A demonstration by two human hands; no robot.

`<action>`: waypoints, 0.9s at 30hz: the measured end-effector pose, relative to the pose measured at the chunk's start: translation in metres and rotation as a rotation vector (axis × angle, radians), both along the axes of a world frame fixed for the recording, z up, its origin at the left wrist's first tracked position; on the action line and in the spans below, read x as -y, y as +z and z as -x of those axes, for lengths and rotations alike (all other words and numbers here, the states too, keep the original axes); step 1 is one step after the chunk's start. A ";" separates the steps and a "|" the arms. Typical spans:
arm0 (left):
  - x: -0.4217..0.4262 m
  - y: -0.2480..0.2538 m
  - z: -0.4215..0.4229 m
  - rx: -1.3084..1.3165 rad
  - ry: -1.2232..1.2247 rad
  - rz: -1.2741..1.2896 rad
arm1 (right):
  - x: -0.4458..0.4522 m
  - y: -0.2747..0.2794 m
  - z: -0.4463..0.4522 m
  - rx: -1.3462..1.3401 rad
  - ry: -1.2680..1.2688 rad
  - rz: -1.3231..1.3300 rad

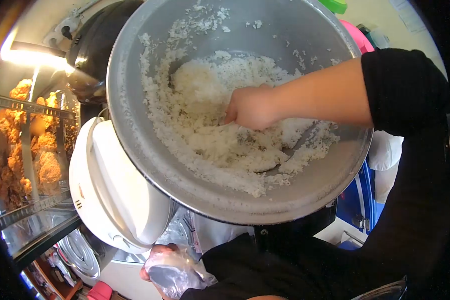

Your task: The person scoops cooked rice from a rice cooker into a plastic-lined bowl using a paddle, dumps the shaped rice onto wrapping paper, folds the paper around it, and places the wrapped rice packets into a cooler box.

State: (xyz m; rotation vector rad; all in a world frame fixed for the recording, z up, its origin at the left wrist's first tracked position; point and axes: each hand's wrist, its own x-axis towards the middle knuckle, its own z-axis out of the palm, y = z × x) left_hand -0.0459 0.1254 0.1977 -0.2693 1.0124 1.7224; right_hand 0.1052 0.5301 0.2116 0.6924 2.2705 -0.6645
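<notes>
A large grey metal pot (pixel 305 200) holds white rice (pixel 200 85), with grains stuck up its inner wall. My right hand (pixel 255 107) reaches into the pot from the right, its fingers closed and pushed into the rice. Whatever those fingers hold is hidden; a curved edge shows in the rice just below them. Under the pot's near rim, at the bottom of the view, my left hand (pixel 157 255) is wrapped round a clear plastic bag (pixel 180 275) with something rounded and greyish inside.
A white rounded lid or appliance (pixel 120 185) sits left of the pot. Behind it stands a dark round vessel (pixel 95 45). A glass case (pixel 30 210) with fried food (pixel 47 155) is at the far left. Blue and white items (pixel 355 195) show at the right.
</notes>
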 end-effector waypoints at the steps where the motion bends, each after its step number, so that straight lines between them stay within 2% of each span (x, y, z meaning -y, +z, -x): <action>1: -0.004 0.007 -0.003 0.004 0.013 -0.031 | -0.005 0.006 -0.004 -0.052 -0.036 0.029; 3: -0.015 0.022 -0.010 0.019 0.034 -0.110 | -0.008 0.053 -0.008 -0.093 -0.294 0.147; 10: -0.067 0.095 -0.027 0.023 0.031 -0.498 | -0.012 0.132 -0.055 -0.436 -0.379 0.167; 11: -0.076 0.105 -0.023 -0.025 0.015 -0.533 | -0.011 0.140 -0.063 -0.517 -0.402 0.201; 14: -0.108 0.134 -0.010 -0.467 -0.154 -0.452 | -0.004 0.183 -0.084 -0.692 -0.442 0.219; 15: -0.125 0.142 -0.018 -0.525 -0.158 -0.434 | 0.002 0.199 -0.090 -0.738 -0.454 0.217; 16: -0.144 0.148 -0.032 -0.584 -0.161 -0.415 | 0.006 0.213 -0.094 -0.803 -0.423 0.141; 19: -0.183 0.154 -0.064 -0.452 -0.263 -0.503 | 0.030 0.249 -0.097 -0.948 -0.383 -0.056; 22: -0.188 0.164 -0.088 -0.198 -0.368 -0.670 | 0.073 0.244 -0.098 -0.997 0.308 -0.925; 23: -0.188 0.165 -0.092 -0.105 -0.410 -0.729 | 0.087 0.238 -0.098 -1.033 0.371 -1.035; 25: -0.192 0.162 -0.095 -0.134 -0.371 -0.677 | 0.105 0.225 -0.095 -1.096 0.499 -1.251; 27: -0.192 0.157 -0.092 -0.177 -0.335 -0.642 | 0.103 0.235 -0.093 -1.080 0.399 -1.170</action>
